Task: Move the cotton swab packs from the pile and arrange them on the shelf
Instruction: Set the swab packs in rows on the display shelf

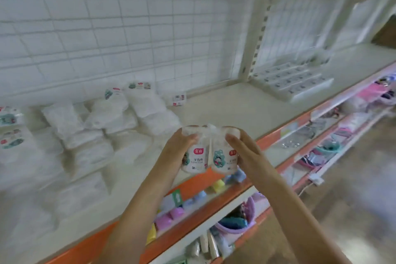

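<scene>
So from my seat, both hands were up front holding one twin pack (209, 152) of two clear tubs wrapped together. Left hand (179, 148) had its fingers curled round the left tub, right hand (242, 153) cupped the right one, fingers fairly straight but pressed on it. The pack was in the air over the orange front edge of the shelf (235, 109), not down yet. Looked to me like mid-carry, pack already off the pile (90, 135), which sat left and further back. Next move, I figured, needed a bare spot picked on the shelf and the pack set upright. Way back right sat a tray of small boxes (293, 79), too blurry to read.
</scene>
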Available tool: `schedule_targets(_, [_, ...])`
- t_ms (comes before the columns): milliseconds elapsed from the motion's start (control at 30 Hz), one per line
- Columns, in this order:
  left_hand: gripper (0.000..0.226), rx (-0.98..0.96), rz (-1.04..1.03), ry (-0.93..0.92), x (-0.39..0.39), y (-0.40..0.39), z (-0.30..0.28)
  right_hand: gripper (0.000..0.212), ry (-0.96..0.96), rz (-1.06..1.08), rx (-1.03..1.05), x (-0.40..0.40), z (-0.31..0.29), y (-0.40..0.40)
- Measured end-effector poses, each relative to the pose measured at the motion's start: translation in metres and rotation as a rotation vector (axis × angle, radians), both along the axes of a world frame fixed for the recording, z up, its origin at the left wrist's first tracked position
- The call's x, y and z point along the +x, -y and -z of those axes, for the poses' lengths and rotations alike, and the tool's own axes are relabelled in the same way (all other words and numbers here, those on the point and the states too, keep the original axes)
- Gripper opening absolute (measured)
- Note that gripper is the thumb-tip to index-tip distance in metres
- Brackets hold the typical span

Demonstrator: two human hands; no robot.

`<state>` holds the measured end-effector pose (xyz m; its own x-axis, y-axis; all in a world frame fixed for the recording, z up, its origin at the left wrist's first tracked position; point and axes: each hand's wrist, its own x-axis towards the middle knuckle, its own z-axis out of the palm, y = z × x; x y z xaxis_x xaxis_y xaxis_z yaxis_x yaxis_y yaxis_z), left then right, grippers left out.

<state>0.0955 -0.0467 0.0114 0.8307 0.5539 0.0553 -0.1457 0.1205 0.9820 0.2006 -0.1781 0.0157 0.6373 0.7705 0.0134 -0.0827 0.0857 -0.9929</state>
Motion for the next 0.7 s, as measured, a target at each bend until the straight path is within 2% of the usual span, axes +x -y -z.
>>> schedule_targets(33, [0.048, 0.010, 0.031, -0.004, 0.018, 0.013, 0.001, 0.042, 0.038, 0.051, -0.002, 0.011, -0.002, 0.021])
schedule_targets(133, [0.036, 0.039, 0.135, -0.022, 0.071, 0.056, 0.006, 0.044, 0.120, 0.191, -0.014, 0.048, -0.007, 0.085])
schedule_targets(267, [0.019, 0.073, 0.256, -0.011, 0.135, 0.135, 0.007, 0.031, 0.129, 0.338, -0.028, 0.094, -0.004, 0.178])
schedule_targets(400, [0.035, 0.056, 0.408, -0.019, 0.192, 0.214, 0.014, 0.032, 0.148, 0.463, -0.076, 0.134, 0.011, 0.264])
schedule_targets(500, [0.025, 0.077, 0.495, -0.031, 0.232, 0.262, 0.035, 0.027, 0.091, 0.600, -0.075, 0.154, 0.025, 0.322])
schedule_targets(533, [0.028, 0.077, 0.520, -0.043, 0.243, 0.277, 0.039, 0.026, 0.066, 0.638, -0.075, 0.159, 0.029, 0.338])
schedule_targets(633, [0.052, 0.058, 0.584, -0.104, 0.274, 0.315, 0.053, 0.028, 0.023, 0.721, -0.096, 0.174, 0.044, 0.380])
schedule_targets(700, [0.058, 0.045, 0.633, -0.139, 0.294, 0.336, 0.060, 0.027, -0.011, 0.768, -0.096, 0.186, 0.052, 0.400])
